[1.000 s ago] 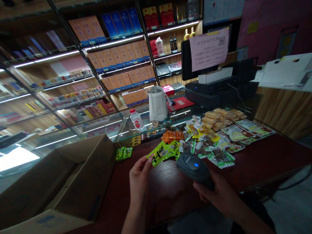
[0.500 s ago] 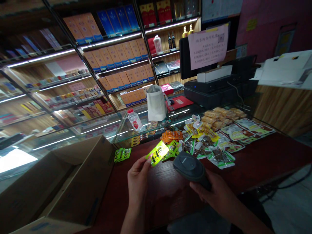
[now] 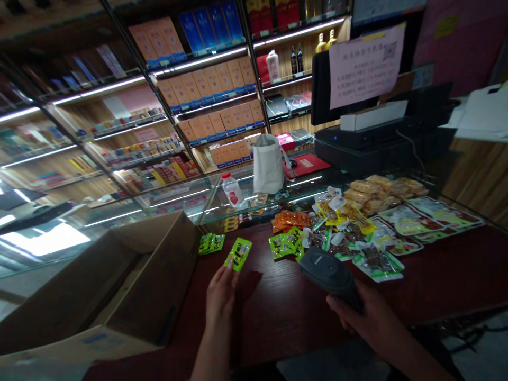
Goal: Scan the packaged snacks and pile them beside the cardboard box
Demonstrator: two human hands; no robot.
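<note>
My left hand (image 3: 220, 292) pinches a small green snack packet (image 3: 238, 254) by its lower edge, holding it above the dark red counter (image 3: 278, 312). A little to its left lie two more green packets (image 3: 211, 243). My right hand (image 3: 367, 317) is wrapped around the handle of a dark grey barcode scanner (image 3: 327, 270), whose head points up and to the left. Just beyond the scanner lies a small heap of green packets (image 3: 286, 244).
An open cardboard box (image 3: 119, 286) stands at the left. Orange, yellow and clear snack packets (image 3: 357, 222) spread across the counter's right. Behind are a glass display case (image 3: 190, 201), a white bag (image 3: 268, 164), a small bottle (image 3: 232, 190), a monitor with a pink notice (image 3: 365, 63) and lit shelves.
My left hand has carried the green packet leftward, away from the scanner and toward the two packets by the box. The scanner's blue light, seen a second ago, no longer shows.
</note>
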